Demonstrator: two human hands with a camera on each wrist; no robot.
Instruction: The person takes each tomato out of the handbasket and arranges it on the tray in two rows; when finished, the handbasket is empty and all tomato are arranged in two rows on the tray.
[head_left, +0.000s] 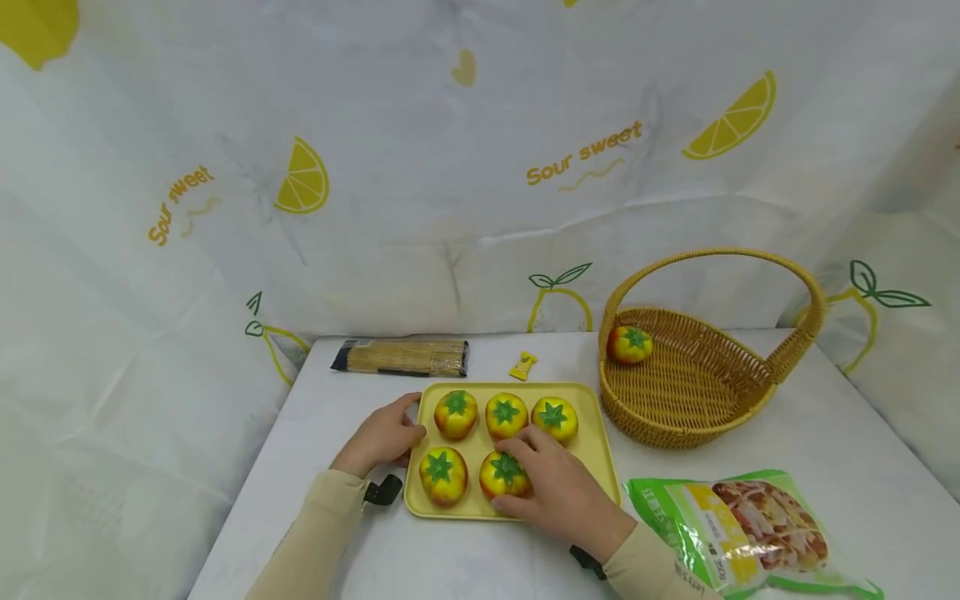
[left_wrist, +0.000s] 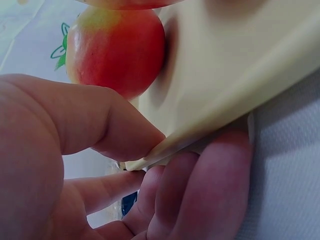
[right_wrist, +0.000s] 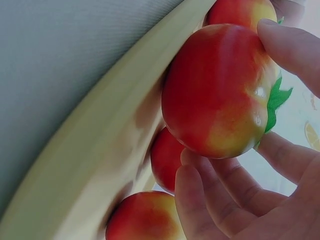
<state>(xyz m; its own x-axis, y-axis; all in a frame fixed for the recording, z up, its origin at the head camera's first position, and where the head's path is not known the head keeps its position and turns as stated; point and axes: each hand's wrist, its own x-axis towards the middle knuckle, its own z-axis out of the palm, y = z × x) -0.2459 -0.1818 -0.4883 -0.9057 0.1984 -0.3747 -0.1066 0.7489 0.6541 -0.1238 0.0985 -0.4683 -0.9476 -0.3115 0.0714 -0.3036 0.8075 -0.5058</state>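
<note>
A yellow tray holds several red-and-yellow artificial tomatoes with green star-shaped tops, three in the back row and two in front. At the tray's left edge, my left hand pinches the rim; the left wrist view shows the thumb over the rim and the fingers beneath it. My right hand holds the front-row tomato nearest the middle, thumb on one side and curled fingers on the other. That tomato is partly hidden by the hand in the head view. The left front tomato sits untouched on the tray.
A wicker basket with a tall handle stands at the back right, one tomato inside. A green-edged food bag lies at front right. Behind the tray are a pack of thin sticks and a small yellow wrapped sweet.
</note>
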